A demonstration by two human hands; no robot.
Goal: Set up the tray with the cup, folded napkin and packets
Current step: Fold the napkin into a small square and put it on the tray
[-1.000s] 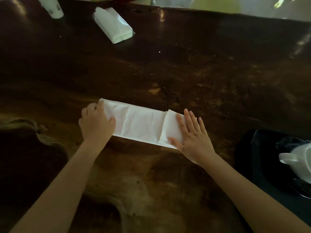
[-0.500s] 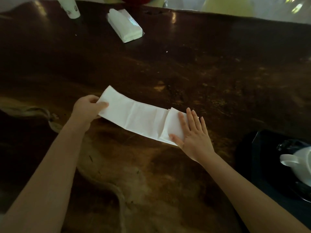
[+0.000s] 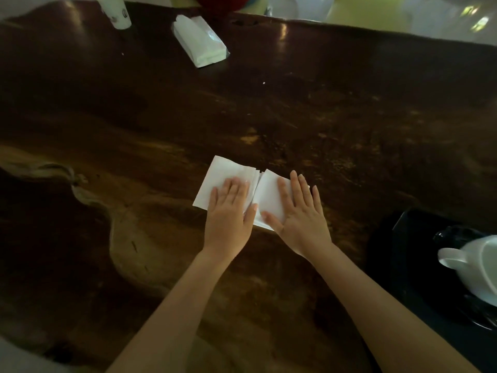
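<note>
L hand (image 3: 228,211): flat, palm down, fingers spread, pressing on L half of napkin (image 3: 223,179); grasping nothing. R hand (image 3: 301,211): also flat and open, palm down on R half of napkin, thumb at napkin's near edge. Thumbs of both hands nearly touching at the centre seam.

Napkin: white, folded, lies on table (image 3: 336,117) approx centre of view; two flaps meet at a seam between the hands, layered edges visible there. L flap's far corner points to approx 11 o'clock from the hands.

L to R across the table:
- White paper cup (image 3: 114,12) w/ printed marks, far edge, approx 11 o'clock from napkin; top cut off by frame.
- Tissue pack (image 3: 200,41), white in clear wrap, lying flat, approx 12 o'clock from napkin, well apart from it, just R of paper cup.
- Black tray (image 3: 403,251), approx 4 o'clock from napkin, near R edge of view, partly out of frame.
- White cup (image 3: 478,270) w/ handle, on tray, handle pointing L toward R forearm. Dark item behind cup on tray; cannot tell what.

Table: dark wood, glossy, lighter grain patch near L.
</note>
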